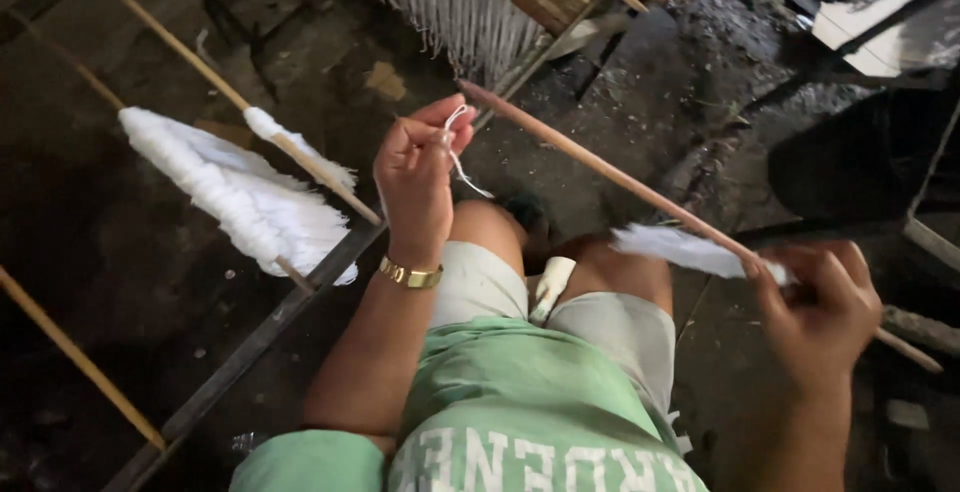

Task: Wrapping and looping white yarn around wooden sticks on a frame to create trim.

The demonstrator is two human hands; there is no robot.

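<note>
White cotton yarn [458, 157] runs in a thin loop from the left hand [415, 177], whose thumb and forefinger are pinched shut on it just above the person's knee. The strand looks soft, limp and very light; it will likely slip or fray if pulled hard, so a fingertip pinch close to the working end suits it best.

Right hand [820, 307] is closed around a long wooden stick [600, 164], gripping it near the lower end, just beside a white yarn winding [680, 249] already on the shaft. The stick appears stiff, slim and light, and probably smooth enough to turn in the palm; holding it next to the winding gives the firmest control.

To the left, two further sticks carrying a thick white yarn bundle [240, 192] lean across a dark metal bar [260, 327], well apart from both hands. A rack of hanging white threads [450, 2] stands at the top of the view.

No worktop is present: the person sits low over a dark, dirty floor [120, 272]. Lighting is dim and the surroundings are cluttered.
</note>
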